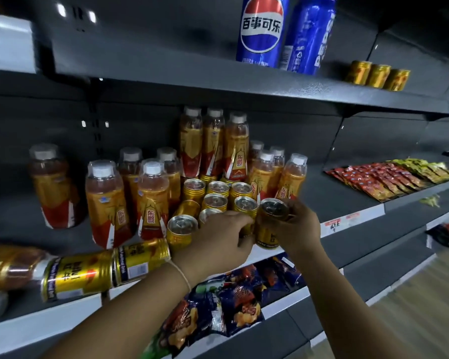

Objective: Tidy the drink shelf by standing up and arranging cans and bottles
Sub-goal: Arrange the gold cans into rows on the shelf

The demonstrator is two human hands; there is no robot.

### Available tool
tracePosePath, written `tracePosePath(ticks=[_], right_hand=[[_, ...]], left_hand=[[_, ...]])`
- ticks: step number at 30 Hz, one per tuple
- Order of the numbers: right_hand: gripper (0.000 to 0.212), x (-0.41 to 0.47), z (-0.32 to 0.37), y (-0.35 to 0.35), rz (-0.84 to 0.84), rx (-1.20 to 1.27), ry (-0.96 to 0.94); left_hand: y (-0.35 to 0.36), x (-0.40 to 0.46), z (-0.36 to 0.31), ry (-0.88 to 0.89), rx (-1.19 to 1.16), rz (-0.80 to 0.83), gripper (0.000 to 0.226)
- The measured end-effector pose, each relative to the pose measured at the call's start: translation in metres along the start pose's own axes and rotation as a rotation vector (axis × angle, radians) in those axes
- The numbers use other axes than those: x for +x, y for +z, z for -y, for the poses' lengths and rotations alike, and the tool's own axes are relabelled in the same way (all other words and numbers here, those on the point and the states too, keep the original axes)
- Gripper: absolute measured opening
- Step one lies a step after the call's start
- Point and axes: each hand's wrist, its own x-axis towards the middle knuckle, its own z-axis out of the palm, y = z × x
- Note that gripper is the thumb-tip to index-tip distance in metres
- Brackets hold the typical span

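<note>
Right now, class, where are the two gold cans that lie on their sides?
In the head view, the two lying gold cans rest end to end at the middle shelf's front left, beside a toppled bottle.

My one head camera looks forward and slightly down, close to the drink shelf point(309, 203), which runs from near left to far right.
</note>
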Motion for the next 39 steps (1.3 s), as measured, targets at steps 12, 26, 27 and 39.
tracePosePath(ticks=[12, 26, 27, 39], right_hand=[[0.033, 0.048, -0.041, 0.008, -0.004, -0.091, -0.046], [0.043, 0.070, -0.064, 0.024, 0.132, -0.159, -0.066], [0.043, 0.070, -0.065, 0.023, 0.145, -0.157, -0.067], [0.031, 0.102, -0.088, 0.000, -0.164, 0.006, 0.091]], left_hand=[[0.028, 0.046, 0.008, 0.010, 0.361, 0.073, 0.046], [0.030, 0.072, 0.015, -0.120, 0.306, 0.099, 0.055], [0.031, 0.075, 0.015, -0.124, 0.294, 0.109, 0.056], [0.044, 0.116, -0.011, -0.094, 0.260, 0.250, 0.064]])
